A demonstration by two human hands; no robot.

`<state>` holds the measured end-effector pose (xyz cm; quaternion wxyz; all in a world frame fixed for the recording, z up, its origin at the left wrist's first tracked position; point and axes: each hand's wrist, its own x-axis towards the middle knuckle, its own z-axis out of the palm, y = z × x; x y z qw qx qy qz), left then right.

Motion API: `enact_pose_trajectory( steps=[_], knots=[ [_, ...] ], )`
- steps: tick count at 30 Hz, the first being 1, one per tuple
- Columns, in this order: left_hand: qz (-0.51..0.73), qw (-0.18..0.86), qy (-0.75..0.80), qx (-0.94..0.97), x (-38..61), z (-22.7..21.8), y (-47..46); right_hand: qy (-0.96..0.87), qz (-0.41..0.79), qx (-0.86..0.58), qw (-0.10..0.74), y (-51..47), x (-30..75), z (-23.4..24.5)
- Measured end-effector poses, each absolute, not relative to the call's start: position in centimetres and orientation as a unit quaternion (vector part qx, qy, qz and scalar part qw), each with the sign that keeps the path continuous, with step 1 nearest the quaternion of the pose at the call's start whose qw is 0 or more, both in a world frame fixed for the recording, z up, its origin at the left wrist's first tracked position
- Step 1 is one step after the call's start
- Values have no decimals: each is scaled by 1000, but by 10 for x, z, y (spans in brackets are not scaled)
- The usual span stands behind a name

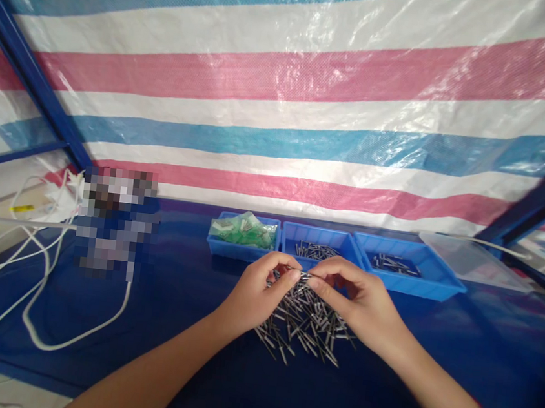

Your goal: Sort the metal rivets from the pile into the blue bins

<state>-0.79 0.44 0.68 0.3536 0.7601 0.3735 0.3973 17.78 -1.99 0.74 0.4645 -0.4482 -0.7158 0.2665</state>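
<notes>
A loose pile of several small metal pins (305, 327) lies on the dark blue table (182, 324). My left hand (256, 293) and my right hand (360, 297) hover just above the pile's far side, fingertips meeting. Both hands are closed in a pinch on a thin metal pin (304, 275) held between them. A red string is tied round my right wrist.
Three blue trays stand at the table's back: the left one (241, 247) holds a green-tinted plastic bag, the middle (320, 241) and right (406, 276) hold metal pins. A clear tray (471, 260) sits far right. White cables (45, 329) loop at left beside a blurred object.
</notes>
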Motion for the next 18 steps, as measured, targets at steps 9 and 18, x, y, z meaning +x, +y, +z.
enact_pose_trajectory(
  steps=[9,18],
  knots=[
    [198,135,356,903,-12,3,-1,-641,-54,-653,399,5,252,21],
    [132,100,347,923,-13,-2,0,-601,-170,-746,230,18,304,3]
  ],
)
